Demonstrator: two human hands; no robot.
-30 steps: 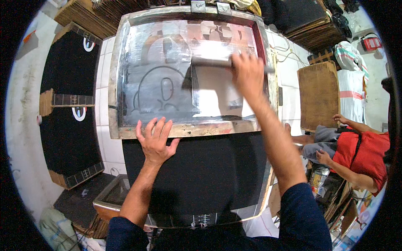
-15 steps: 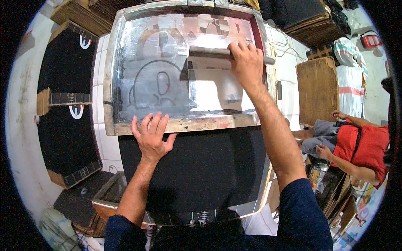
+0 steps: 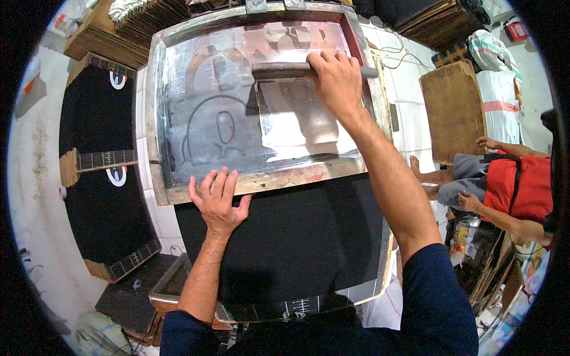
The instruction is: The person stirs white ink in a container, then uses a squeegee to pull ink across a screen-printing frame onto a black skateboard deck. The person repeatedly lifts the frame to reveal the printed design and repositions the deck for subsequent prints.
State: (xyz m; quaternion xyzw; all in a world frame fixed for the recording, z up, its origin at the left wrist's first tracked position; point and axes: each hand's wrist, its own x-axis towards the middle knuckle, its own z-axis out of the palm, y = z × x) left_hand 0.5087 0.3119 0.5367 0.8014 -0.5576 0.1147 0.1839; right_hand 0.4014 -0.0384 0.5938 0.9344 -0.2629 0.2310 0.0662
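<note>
My right hand (image 3: 336, 88) grips a dark, bar-shaped squeegee (image 3: 275, 69) lying across the upper part of a printing screen (image 3: 202, 148), whose mesh has faint outlined shapes and a pale rectangular patch (image 3: 285, 130) right of centre. My left hand (image 3: 217, 203) has its fingers spread on the near rail of the screen's weathered frame (image 3: 279, 181). Beneath and nearer me lies a large black sheet (image 3: 297, 243) with white line markings along its near edge.
At left, black boards (image 3: 98, 207) with white printed shapes lie by tiles. Cardboard stacks (image 3: 107, 41) stand behind. At right are a brown board (image 3: 454, 113), white bundles (image 3: 499, 113), loose cables (image 3: 401, 56) and a seated person in red (image 3: 516, 190).
My right hand and the squeegee have moved away from me toward the screen's far edge. My left hand stays on the near rail. The view has turned slightly.
</note>
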